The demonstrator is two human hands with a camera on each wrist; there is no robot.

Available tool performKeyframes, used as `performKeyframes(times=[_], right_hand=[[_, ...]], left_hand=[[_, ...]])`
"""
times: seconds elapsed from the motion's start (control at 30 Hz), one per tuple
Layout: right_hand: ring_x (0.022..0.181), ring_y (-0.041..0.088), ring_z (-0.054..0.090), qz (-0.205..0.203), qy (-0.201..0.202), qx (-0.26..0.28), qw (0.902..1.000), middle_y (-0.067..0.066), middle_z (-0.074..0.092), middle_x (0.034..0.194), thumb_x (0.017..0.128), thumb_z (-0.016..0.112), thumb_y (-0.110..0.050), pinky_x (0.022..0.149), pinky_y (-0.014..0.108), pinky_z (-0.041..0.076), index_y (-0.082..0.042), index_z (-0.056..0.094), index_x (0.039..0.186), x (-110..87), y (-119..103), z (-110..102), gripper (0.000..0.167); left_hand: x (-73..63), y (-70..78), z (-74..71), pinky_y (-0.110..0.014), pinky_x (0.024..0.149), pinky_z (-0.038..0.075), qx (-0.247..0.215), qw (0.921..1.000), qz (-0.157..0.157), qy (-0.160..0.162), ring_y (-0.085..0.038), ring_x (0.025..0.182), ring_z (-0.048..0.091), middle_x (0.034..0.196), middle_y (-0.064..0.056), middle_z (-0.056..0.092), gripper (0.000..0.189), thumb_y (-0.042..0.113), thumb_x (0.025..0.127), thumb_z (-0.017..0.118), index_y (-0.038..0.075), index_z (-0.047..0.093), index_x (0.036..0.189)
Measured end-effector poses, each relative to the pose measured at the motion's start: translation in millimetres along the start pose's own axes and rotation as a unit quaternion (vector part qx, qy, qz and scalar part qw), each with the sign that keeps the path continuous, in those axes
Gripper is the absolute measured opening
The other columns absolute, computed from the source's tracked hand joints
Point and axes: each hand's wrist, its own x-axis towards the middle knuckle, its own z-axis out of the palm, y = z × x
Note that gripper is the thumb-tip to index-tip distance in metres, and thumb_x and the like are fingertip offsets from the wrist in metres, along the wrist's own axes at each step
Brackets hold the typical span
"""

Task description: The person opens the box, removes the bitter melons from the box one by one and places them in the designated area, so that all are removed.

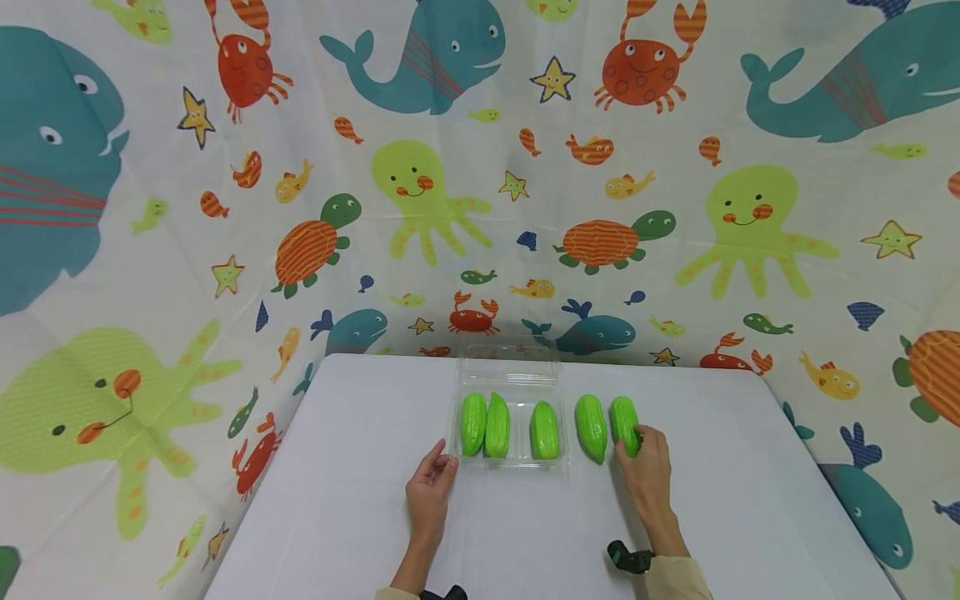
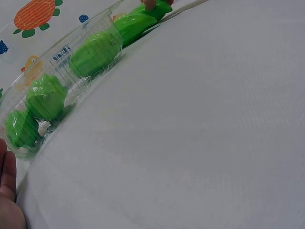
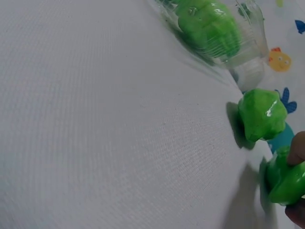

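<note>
The right hand [image 1: 647, 473] pinches the outermost glossy, bright-green, elongated vegetable-shaped piece [image 1: 624, 417] between thumb and fingers; whether it is lifted off the white tabletop [image 1: 360, 517] I cannot tell. A second loose green piece [image 1: 592, 427] lies just left of it, beside the clear plastic hinged container [image 1: 519, 437], whose lid [image 1: 510, 360] stands open at the far side. Inside, two green pieces lie together at the left and one at the right, with a gap between. The left hand [image 1: 431, 490], fingers relaxed and holding nothing, is at the container's near-left corner, perhaps touching it. The step in hand seems to be grasping a piece for packing; next probably calls for carrying it over its loose neighbour and lowering it into the gap.
</note>
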Motion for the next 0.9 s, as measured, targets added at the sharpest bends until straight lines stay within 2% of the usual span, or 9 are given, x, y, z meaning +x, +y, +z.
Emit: performKeyframes(times=[0.1, 0.33, 0.4, 0.53, 0.77, 0.9], right_hand=[[0.099, 0.041, 0.060, 0.001, -0.008, -0.002, 1.0000, 0.032, 0.058, 0.118, 0.084, 0.072, -0.003, 0.078, 0.052, 0.054, 0.015, 0.058, 0.118, -0.9, 3, 1, 0.041], [0.097, 0.043, 0.060, -0.023, -0.004, -0.015, 0.9996, 0.032, 0.058, 0.118, 0.082, 0.073, -0.003, 0.074, 0.052, 0.054, 0.012, 0.060, 0.118, -0.7, 6, 2, 0.042], [0.096, 0.042, 0.060, -0.027, 0.000, -0.020, 0.9994, 0.031, 0.058, 0.118, 0.081, 0.074, -0.003, 0.072, 0.052, 0.054, 0.011, 0.061, 0.118, -1.2, 7, 2, 0.042], [0.096, 0.042, 0.060, -0.027, -0.001, -0.028, 0.9992, 0.030, 0.058, 0.118, 0.081, 0.075, -0.004, 0.072, 0.052, 0.055, 0.010, 0.061, 0.118, -1.9, 6, 2, 0.042], [0.100, 0.041, 0.058, -0.006, -0.020, -0.037, 0.9991, 0.029, 0.055, 0.122, 0.085, 0.074, -0.010, 0.075, 0.052, 0.052, 0.008, 0.059, 0.121, -0.8, 4, 0, 0.043], [0.103, 0.042, 0.057, 0.004, -0.029, -0.035, 0.9990, 0.029, 0.054, 0.124, 0.087, 0.071, -0.011, 0.078, 0.053, 0.053, 0.008, 0.057, 0.123, 0.9, 2, -1, 0.043]], left_hand=[[-1.4, -1.4, 0.5, -0.010, 0.076, 0.052, 0.002, 1.0000, 0.001, 0.001, 0.000, 0.083, 0.063, 0.096, -0.017, 0.068, 0.041, 0.000, 0.090, 0.072, -0.006, 0.063, 0.129], [5.2, -33.9, 1.5, -0.009, 0.073, 0.051, 0.024, 0.9996, 0.001, 0.014, 0.002, 0.082, 0.060, 0.099, -0.020, 0.069, 0.041, 0.003, 0.091, 0.071, -0.002, 0.063, 0.131], [5.1, -37.4, 1.4, -0.009, 0.074, 0.051, 0.022, 0.9996, 0.004, 0.014, 0.002, 0.083, 0.060, 0.100, -0.019, 0.069, 0.042, 0.004, 0.091, 0.072, -0.001, 0.063, 0.132], [4.9, -39.3, 0.8, -0.009, 0.074, 0.052, 0.015, 0.9997, 0.007, 0.015, 0.001, 0.083, 0.062, 0.100, -0.016, 0.069, 0.043, 0.004, 0.090, 0.073, 0.002, 0.064, 0.132], [5.4, -39.7, 1.0, -0.010, 0.077, 0.052, -0.010, 0.9999, 0.005, 0.009, 0.000, 0.086, 0.064, 0.096, -0.009, 0.068, 0.046, 0.005, 0.090, 0.074, -0.003, 0.061, 0.133], [5.1, -38.0, 0.6, -0.010, 0.077, 0.052, -0.009, 0.9999, 0.007, 0.004, 0.000, 0.086, 0.064, 0.096, -0.008, 0.069, 0.046, 0.006, 0.090, 0.073, -0.003, 0.061, 0.133]])
